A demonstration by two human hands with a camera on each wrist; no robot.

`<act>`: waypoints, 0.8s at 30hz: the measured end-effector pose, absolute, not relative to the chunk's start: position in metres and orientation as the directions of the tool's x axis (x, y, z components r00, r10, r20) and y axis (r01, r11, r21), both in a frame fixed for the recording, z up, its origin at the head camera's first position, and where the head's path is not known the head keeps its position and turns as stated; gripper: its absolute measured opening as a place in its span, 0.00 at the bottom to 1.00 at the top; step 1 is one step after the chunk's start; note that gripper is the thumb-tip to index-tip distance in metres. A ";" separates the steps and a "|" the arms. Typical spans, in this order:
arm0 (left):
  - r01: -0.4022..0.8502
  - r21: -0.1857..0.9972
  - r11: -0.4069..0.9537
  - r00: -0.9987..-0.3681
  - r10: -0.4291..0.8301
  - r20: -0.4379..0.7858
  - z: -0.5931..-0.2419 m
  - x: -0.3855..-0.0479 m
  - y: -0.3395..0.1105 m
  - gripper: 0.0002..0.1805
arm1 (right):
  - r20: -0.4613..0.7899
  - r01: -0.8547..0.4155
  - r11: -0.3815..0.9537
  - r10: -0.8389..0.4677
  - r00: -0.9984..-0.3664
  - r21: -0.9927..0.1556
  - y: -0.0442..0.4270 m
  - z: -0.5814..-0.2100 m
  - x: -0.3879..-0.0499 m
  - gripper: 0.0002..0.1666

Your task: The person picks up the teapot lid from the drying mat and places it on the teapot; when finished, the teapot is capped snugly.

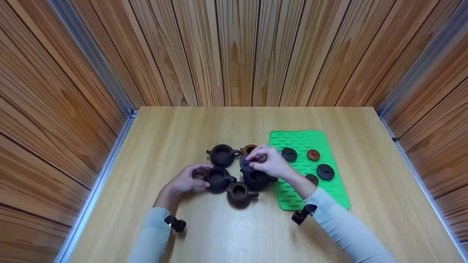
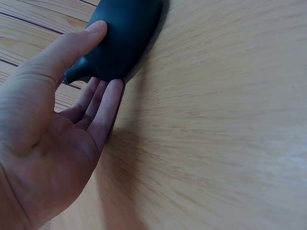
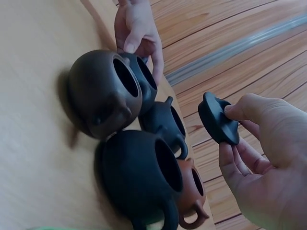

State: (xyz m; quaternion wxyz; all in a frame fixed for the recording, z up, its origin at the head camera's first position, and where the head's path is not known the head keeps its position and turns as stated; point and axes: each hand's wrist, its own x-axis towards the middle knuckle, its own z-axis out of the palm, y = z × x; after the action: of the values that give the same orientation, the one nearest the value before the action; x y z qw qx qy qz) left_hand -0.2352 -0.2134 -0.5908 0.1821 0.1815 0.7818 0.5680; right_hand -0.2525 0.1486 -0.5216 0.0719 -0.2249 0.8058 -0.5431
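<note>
My right hand (image 1: 272, 162) pinches a dark teapot lid (image 3: 216, 122) by its knob, tilted and raised above the teapots. Below it sits a large dark, lidless teapot (image 1: 257, 182). On the left, my left hand (image 1: 190, 178) holds a small dark teapot (image 1: 216, 182) on the table, thumb on one side and fingertips low on the other, around its spout (image 2: 76, 71). A brown teapot (image 1: 238, 197) stands in front, another dark teapot (image 1: 222, 157) behind, and a reddish-brown one (image 3: 191, 184) at the back, partly covered by my right hand in the head view. All show open tops.
A green mat (image 1: 292, 199) lies to the right under my right forearm. On it rest a dark lid (image 1: 289, 154), a reddish-brown lid (image 1: 313, 155), a larger dark lid (image 1: 325, 172) and a brown lid (image 1: 312, 179), partly covered by my wrist. Wood-panelled walls (image 1: 237, 54) surround the table.
</note>
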 end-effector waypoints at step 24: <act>0.112 0.943 0.313 -0.867 0.494 -0.061 -0.594 -0.238 -0.215 0.33 | 0.148 -0.313 0.242 -0.525 -0.838 -0.918 0.084 -0.514 -0.249 0.12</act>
State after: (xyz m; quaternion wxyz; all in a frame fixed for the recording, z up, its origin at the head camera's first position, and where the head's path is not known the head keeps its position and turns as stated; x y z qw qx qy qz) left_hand -0.2377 -0.2148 -0.5936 0.1725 0.1914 0.7918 0.5537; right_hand -0.2488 0.0844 -0.5140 0.0953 -0.2679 0.7822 -0.5543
